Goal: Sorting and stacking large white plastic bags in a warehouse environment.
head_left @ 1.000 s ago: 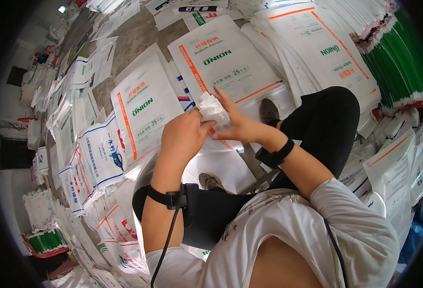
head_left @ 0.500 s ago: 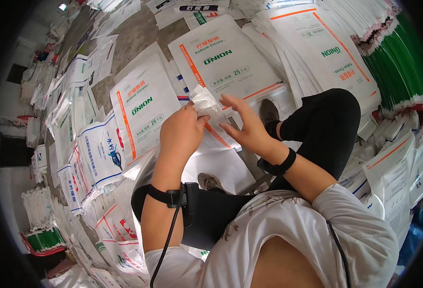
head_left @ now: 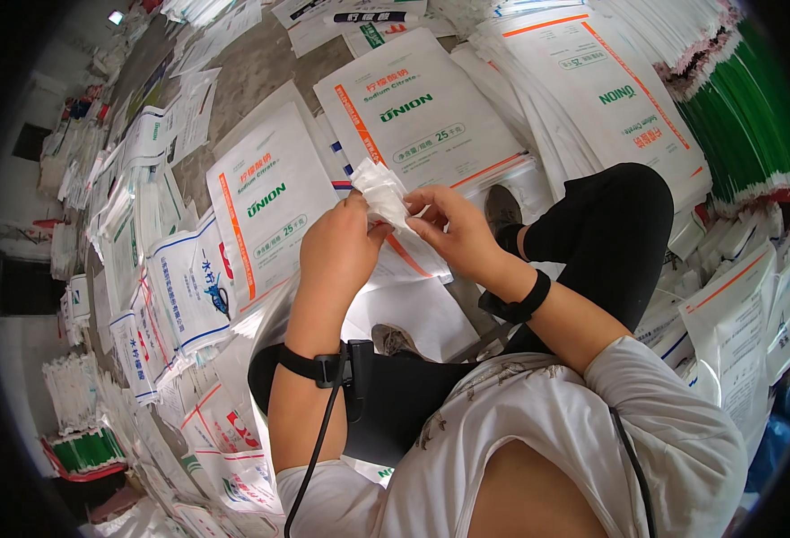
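Observation:
In front of my body, my left hand [head_left: 345, 235] is closed on a crumpled white plastic piece [head_left: 382, 186], thin and slightly see-through, perhaps a bag or liner. My right hand [head_left: 456, 229] pinches its right edge between thumb and fingers. Beneath both hands lies a white sack with an orange stripe [head_left: 422, 260], partly covered by them; whether the crumpled piece belongs to it I cannot tell. Flat white sacks with orange stripes and green print lie just beyond: one stack [head_left: 274, 202] to the left, another [head_left: 413, 112] farther ahead.
More striped sacks [head_left: 601, 81] are piled at the far right, beside a tall bundle with green edges [head_left: 740, 117]. Blue-printed white sacks [head_left: 193, 282] cover the left side. My bent right knee [head_left: 632, 202] rises close to my right forearm. Grey floor [head_left: 256, 58] shows at the back.
My right hand has moved in slightly left; its fingers, spread before, now close on the plastic's right edge. The plastic looks more bunched up. My left hand keeps its hold.

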Motion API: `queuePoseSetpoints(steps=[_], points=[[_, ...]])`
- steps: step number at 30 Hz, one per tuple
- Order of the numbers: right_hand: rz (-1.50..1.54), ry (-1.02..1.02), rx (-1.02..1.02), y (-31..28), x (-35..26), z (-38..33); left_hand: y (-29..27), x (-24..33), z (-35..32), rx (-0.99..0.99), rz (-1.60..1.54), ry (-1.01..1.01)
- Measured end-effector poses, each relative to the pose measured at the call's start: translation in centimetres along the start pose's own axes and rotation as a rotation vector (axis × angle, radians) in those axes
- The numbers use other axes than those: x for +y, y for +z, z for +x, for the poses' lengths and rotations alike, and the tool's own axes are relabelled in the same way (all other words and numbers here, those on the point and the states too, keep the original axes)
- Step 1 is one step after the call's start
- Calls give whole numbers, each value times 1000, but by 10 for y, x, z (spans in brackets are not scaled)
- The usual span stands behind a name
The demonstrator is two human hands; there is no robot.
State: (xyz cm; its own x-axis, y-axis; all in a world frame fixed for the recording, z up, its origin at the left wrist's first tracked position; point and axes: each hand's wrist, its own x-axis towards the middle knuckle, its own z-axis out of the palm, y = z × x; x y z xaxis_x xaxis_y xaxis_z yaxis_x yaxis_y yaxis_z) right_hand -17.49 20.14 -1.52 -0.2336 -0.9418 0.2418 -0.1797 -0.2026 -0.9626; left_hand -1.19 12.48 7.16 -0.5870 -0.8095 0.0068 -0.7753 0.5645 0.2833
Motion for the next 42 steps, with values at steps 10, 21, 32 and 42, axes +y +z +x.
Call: queuePoseSetpoints(steps=[10, 21, 32, 42], points=[[-196, -218, 29, 5, 4, 9, 4, -3, -1, 80, 37, 97], [-28, -84, 208, 20, 9, 6, 3, -3, -3, 69, -5, 62], [-342, -326, 190, 6, 11, 2, -11, 0, -2, -46, -57, 81], [-137, -201, 229, 16, 12, 3, -4, 3, 0, -3, -82, -19]])
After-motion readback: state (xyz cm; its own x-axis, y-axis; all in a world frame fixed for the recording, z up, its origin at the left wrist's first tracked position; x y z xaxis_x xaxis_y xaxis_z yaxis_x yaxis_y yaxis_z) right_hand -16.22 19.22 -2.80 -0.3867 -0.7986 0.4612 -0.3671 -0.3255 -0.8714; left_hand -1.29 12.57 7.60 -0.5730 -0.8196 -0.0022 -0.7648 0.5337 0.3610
